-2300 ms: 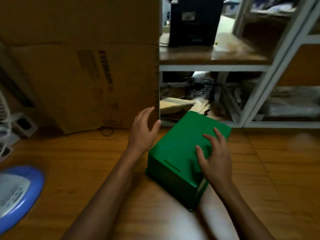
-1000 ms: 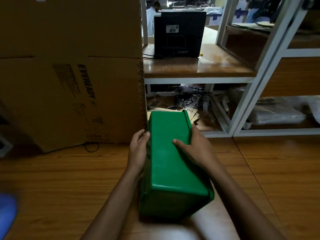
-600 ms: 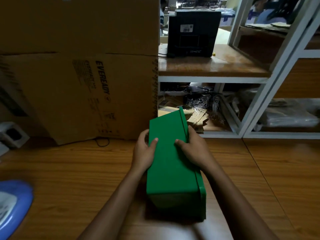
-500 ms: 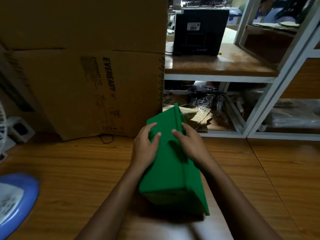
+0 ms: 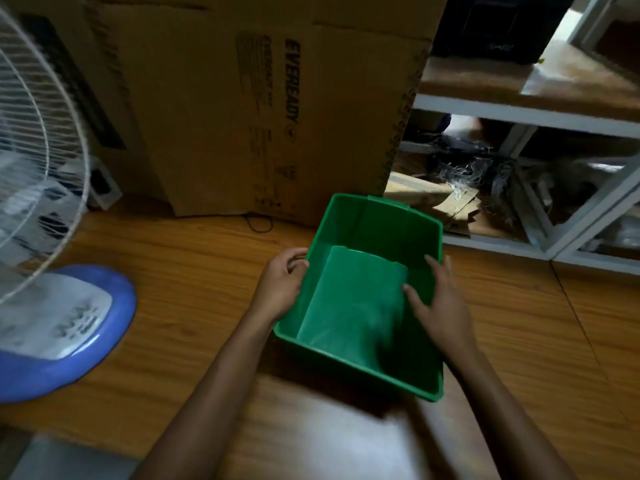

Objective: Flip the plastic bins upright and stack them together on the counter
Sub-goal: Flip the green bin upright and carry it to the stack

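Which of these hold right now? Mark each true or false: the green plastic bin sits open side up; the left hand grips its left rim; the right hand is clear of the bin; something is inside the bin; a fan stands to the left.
1. The green plastic bin sits open side up. True.
2. The left hand grips its left rim. True.
3. The right hand is clear of the bin. False: it rests over the right wall, fingers inside.
4. Something is inside the bin. False: only its bare floor shows.
5. A white fan on a blue base stands to the left. True.
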